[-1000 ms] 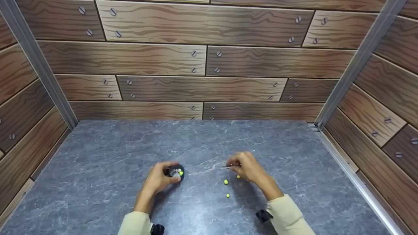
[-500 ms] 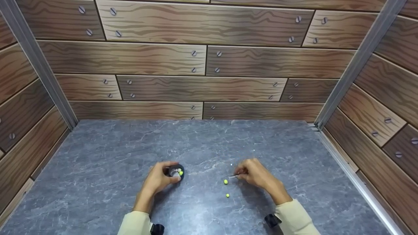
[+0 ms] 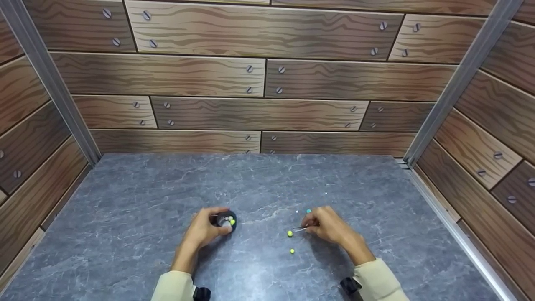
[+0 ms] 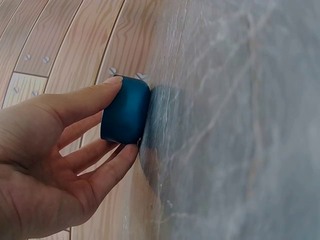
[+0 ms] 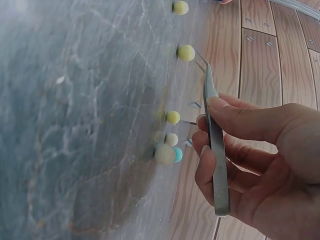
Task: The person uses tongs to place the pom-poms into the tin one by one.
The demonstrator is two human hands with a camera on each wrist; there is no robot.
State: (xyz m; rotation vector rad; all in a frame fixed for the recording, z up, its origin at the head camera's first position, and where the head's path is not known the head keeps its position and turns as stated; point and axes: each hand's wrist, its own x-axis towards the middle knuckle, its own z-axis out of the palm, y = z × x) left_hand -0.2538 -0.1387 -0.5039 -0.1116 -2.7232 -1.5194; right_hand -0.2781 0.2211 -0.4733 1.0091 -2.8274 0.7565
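Observation:
My left hand grips a small blue cup between thumb and fingers, its base against the tabletop. Several tiny balls, yellow-green and pale, lie inside the cup. In my right hand is a pair of bent-tip tweezers, pinched between thumb and fingers. Their slightly parted tips reach close to a yellow ball; whether they touch it I cannot tell. Another yellow ball lies nearer the front. Beyond the right fingers sits a light-blue ball.
A third yellow ball and pale balls rest on the table beside the right hand. Tiny white specks dot the grey marbled tabletop. Wood-patterned walls with metal corner posts enclose the table.
My right hand has moved right and toward the front with the tweezers, whose tips now point at the yellow ball. The light-blue ball has come into view. My left hand holds still.

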